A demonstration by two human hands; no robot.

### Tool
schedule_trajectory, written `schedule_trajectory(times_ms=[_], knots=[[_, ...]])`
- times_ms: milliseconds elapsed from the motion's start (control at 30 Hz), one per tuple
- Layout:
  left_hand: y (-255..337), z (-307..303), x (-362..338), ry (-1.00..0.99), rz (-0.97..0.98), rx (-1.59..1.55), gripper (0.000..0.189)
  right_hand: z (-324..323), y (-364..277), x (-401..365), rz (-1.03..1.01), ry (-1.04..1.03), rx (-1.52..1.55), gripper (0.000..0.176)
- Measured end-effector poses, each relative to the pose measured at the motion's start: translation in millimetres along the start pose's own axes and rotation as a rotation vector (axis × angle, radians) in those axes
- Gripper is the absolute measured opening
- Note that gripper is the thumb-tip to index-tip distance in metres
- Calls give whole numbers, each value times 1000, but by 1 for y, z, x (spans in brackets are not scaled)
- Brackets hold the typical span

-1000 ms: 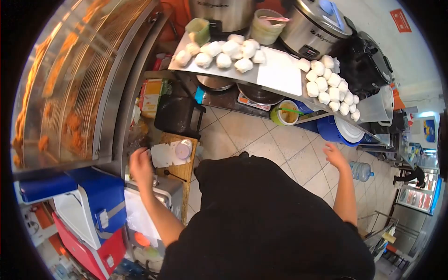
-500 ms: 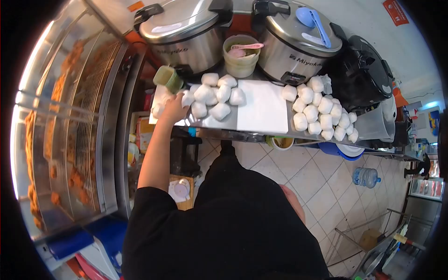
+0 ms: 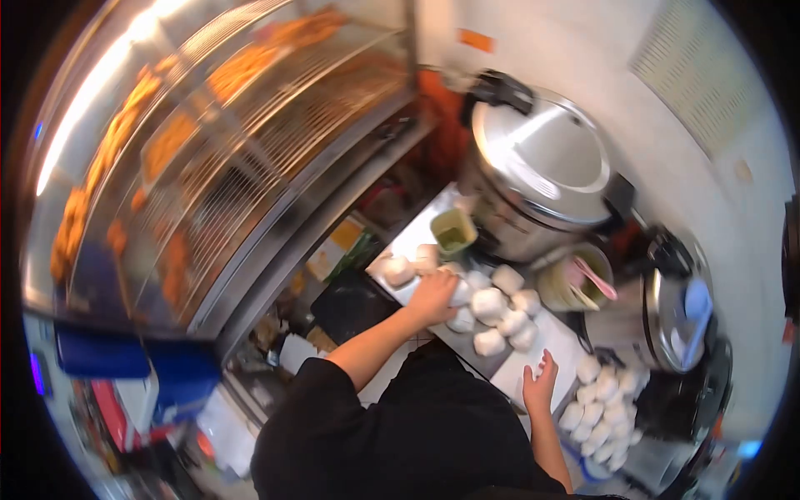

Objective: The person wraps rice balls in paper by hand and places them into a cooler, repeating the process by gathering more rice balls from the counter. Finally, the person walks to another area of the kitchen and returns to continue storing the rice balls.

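Note:
My left hand (image 3: 434, 297) reaches onto the steel counter, its fingers curled over a white wrapped bundle (image 3: 461, 292) at the edge of a pile. More rounded white bundles (image 3: 489, 306) lie close by on its right, and another bundle (image 3: 398, 270) sits to its left. Just beyond the fingers stands a small square green tub (image 3: 453, 231). My right hand (image 3: 540, 383) hovers over a white sheet of paper (image 3: 518, 367), fingers apart and holding nothing. Past it on the right is a second pile of white bundles (image 3: 602, 408).
A large steel rice cooker (image 3: 542, 158) stands behind the pile, with a second cooker (image 3: 629, 321) farther right. Between them is a tub (image 3: 562, 283) with a pink spoon (image 3: 593, 279). A blue scoop (image 3: 697, 312) rests on the second cooker. A glass food warmer (image 3: 250, 158) fills the left.
The view has swung left, bringing more of the warmer into sight. My right hand has come up over the paper. The left hand has shifted from beside the green tub to the pile.

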State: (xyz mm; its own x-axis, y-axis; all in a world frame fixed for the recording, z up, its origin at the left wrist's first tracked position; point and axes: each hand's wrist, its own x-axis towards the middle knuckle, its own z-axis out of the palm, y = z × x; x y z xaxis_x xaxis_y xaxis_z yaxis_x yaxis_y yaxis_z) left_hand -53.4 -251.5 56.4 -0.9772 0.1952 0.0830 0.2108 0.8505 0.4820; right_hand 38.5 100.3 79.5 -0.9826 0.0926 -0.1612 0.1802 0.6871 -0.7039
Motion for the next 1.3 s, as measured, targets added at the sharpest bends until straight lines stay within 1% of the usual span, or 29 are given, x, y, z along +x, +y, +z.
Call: schedule_trajectory(times_ms=[33, 67, 100, 133, 200, 233, 300, 367, 400, 433, 500, 533, 633, 733, 800, 867, 900, 933, 967, 1000, 1033, 1067, 1100, 1133, 1167, 1200, 1233, 1267, 1300], knots=[[1, -2, -7, 47, -15, -39, 67, 9, -7, 18, -50, -47, -17, 60], [5, -5, -16, 98, -14, -76, 69, 20, -10, 39, -184, -36, -93, 62], [8, -8, -29, 163, -81, -195, 69, 30, -12, 59, -315, -13, -164, 64], [14, -7, -42, 232, -132, -312, 70, 47, -3, 78, -361, -23, -173, 64], [17, -11, -79, 362, -166, -455, 69, 71, 23, 112, 13, -90, -365, 71], [19, -15, -103, 439, -180, -458, 70, 71, 19, 121, -52, -96, -380, 71], [22, -15, -162, 541, -286, -447, 71, 76, 5, 128, 23, -146, -394, 81], [34, -18, -230, 561, -551, -474, 70, 74, -38, 110, 6, -211, -464, 87], [28, -7, -264, 584, -602, -463, 69, 71, -57, 103, 44, -263, -533, 93], [33, -7, -297, 605, -682, -473, 73, 76, -53, 106, 14, -261, -594, 103], [41, -4, -366, 634, -828, -430, 73, 81, -45, 110, 6, -242, -572, 102], [47, -5, -396, 645, -875, -304, 71, 83, -47, 108, 10, -242, -578, 101], [58, -29, -465, 618, -921, -262, 71, 85, -53, 93, -18, -110, -513, 94], [74, -56, -493, 572, -968, -306, 71, 81, -41, 92, -39, -10, -410, 91], [65, -83, -503, 550, -1001, -318, 72, 77, -33, 93, -152, 168, -131, 84], [55, -92, -515, 733, -883, -231, 72, 83, 27, 131, -488, 361, 48, 70], [46, -96, -526, 811, -848, -170, 72, 75, -7, 97, -239, 240, 443, 64], [40, -108, -538, 880, -823, -105, 73, 43, -67, 39, 56, 102, 793, 58], [42, -132, -549, 927, -810, 12, 73, 33, -87, 11, -4, -42, 964, 55], [37, -153, -567, 971, -858, -25, 73, 27, -103, -12, -50, -176, 1132, 52], [27, -171, -591, 1023, -837, 41, 74, 23, -127, -44, -40, -222, 1084, 52], [22, -201, -615, 1100, -855, 36, 76, 25, -159, -86, -62, -451, 1194, 58], [12, -234, -639, 1206, -788, 315, 76, 34, -184, -123, -71, -675, 1312, 64], [5, -278, -665, 1265, -711, 509, 78, 54, -201, -154, -125, -817, 1263, 65], [-12, -313, -700, 1393, -642, 417, 78, 79, -210, -177, -67, -979, 1268, 66], [-17, -359, -722, 1426, -658, 559, 77, 104, -224, -205, -5, -1136, 1271, 66], [-32, -400, -747, 1488, -713, 679, 76, 134, -238, -236, 152, -1282, 1353, 68], [-56, -440, -777, 1531, -655, 692, 78, 163, -261, -277, 318, -1417, 1425, 70], [-85, -476, -806, 1511, -660, 759, 77, 188, -284, -317, 599, -1426, 1481, 71]])
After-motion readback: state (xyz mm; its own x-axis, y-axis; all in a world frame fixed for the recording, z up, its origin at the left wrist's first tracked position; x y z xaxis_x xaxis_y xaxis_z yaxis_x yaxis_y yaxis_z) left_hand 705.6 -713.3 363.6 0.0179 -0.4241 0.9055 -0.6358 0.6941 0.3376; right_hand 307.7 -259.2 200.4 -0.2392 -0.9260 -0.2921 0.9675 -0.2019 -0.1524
